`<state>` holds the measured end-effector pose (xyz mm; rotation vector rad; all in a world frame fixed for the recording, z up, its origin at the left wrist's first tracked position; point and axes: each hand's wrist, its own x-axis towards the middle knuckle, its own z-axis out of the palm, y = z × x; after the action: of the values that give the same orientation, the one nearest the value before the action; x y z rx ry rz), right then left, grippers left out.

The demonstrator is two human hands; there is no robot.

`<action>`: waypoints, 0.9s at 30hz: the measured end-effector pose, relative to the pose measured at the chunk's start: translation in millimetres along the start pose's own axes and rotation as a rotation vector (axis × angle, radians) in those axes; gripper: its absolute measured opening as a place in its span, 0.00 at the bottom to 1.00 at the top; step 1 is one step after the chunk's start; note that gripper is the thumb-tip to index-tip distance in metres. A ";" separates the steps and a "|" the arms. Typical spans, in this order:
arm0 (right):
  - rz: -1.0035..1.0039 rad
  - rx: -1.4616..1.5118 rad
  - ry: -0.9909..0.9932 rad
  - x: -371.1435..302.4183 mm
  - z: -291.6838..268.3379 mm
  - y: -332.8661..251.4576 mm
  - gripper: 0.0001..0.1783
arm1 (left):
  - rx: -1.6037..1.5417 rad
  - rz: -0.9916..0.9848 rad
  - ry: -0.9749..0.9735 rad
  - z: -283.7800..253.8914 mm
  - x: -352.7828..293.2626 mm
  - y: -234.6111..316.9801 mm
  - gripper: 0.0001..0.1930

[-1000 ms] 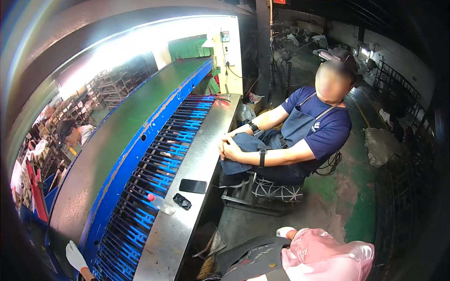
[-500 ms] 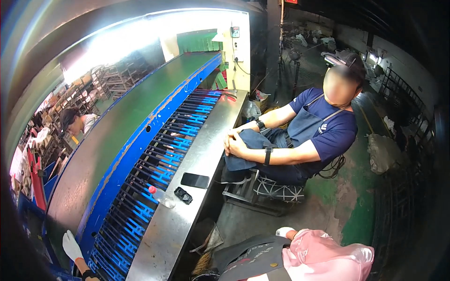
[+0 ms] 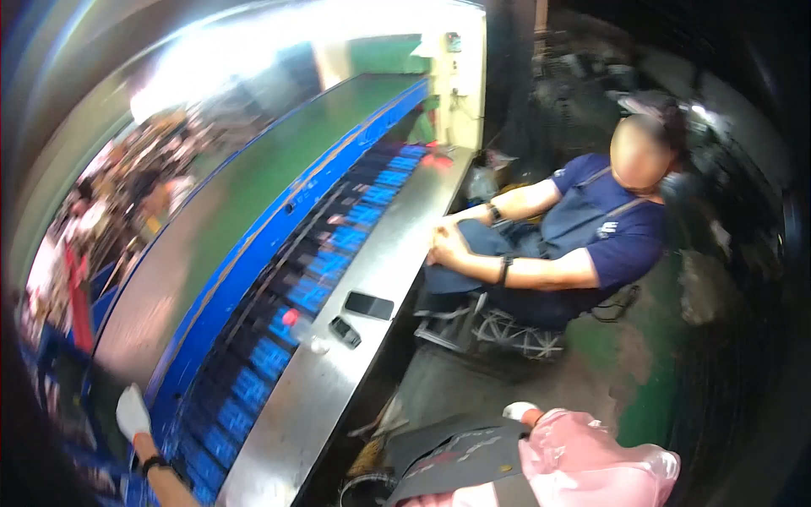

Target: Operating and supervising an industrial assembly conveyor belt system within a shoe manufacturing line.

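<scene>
My left hand (image 3: 133, 412), in a white glove with a black band on the wrist, lies at the near end of the green conveyor belt (image 3: 245, 190), beside its blue side rail (image 3: 203, 325). Its fingers are stretched out, and I see nothing in them. At lower right, my right hand (image 3: 518, 411), also white-gloved, shows small between a pink sleeve (image 3: 596, 460) and the edge of a dark grey apron (image 3: 460, 452). Its fingers cannot be made out.
A row of blue-topped dark bars (image 3: 317, 275) runs beside a steel ledge (image 3: 287, 422). The ledge bears a phone (image 3: 369, 305), a small black device (image 3: 345, 332) and a red-capped clear bottle (image 3: 306, 331). A seated co-worker (image 3: 553, 224) clasps both hands over a knee.
The view has shifted, so most things sit farther right and the picture is blurred. More of my left forearm shows, with the hand still at the belt's near end.
</scene>
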<state>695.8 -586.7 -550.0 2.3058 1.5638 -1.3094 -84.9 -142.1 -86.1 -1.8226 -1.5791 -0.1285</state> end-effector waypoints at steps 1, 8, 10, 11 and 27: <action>-0.074 0.018 -0.195 -34.9 -50.4 -56.6 0.15 | -0.097 -0.093 -0.055 -38.7 10.2 39.1 0.17; 0.028 -0.057 -0.138 -1.5 -17.3 -1.2 0.20 | -0.188 -0.371 -0.209 -40.3 22.9 54.0 0.20; 0.071 0.052 -0.151 -7.4 -22.8 -7.5 0.21 | -0.219 -0.409 -0.234 -57.1 21.7 53.6 0.23; 0.068 0.045 -0.160 -8.6 -25.7 -9.2 0.21 | -0.213 -0.415 -0.242 -57.0 20.0 50.2 0.23; 0.097 0.038 -0.171 -32.1 -34.6 -5.6 0.18 | -0.219 -0.561 -0.291 -50.4 33.2 56.9 0.27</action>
<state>708.4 -591.0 -504.4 2.1937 1.3692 -1.4789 -7.2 -143.0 -57.0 -1.5532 -2.3361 -0.3139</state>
